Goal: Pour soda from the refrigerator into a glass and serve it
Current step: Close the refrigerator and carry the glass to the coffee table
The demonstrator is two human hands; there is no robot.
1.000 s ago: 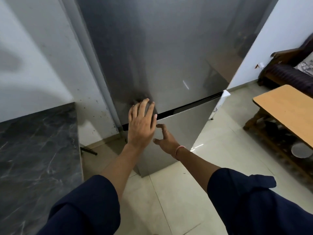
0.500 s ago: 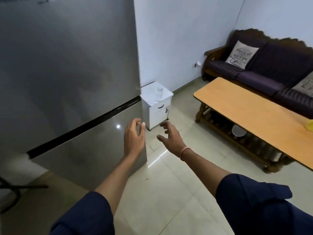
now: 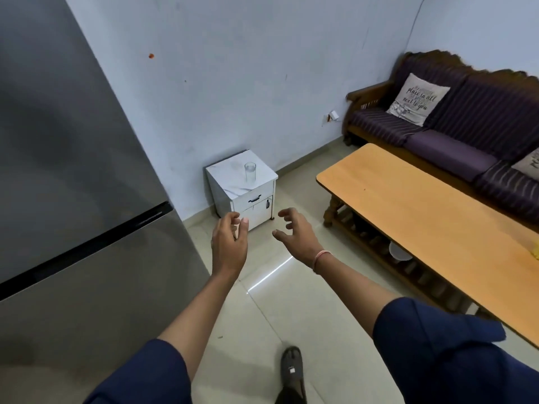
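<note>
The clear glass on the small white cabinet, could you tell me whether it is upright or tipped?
Upright: the clear glass stands on its base on the small white cabinet, round rim facing up.

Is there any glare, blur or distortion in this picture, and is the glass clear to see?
Head view: a thin bright glare streak lies on the floor; the wide lens tilts the fridge and walls; the glass is small but sharp; the light is soft, with no hard shadows.
</note>
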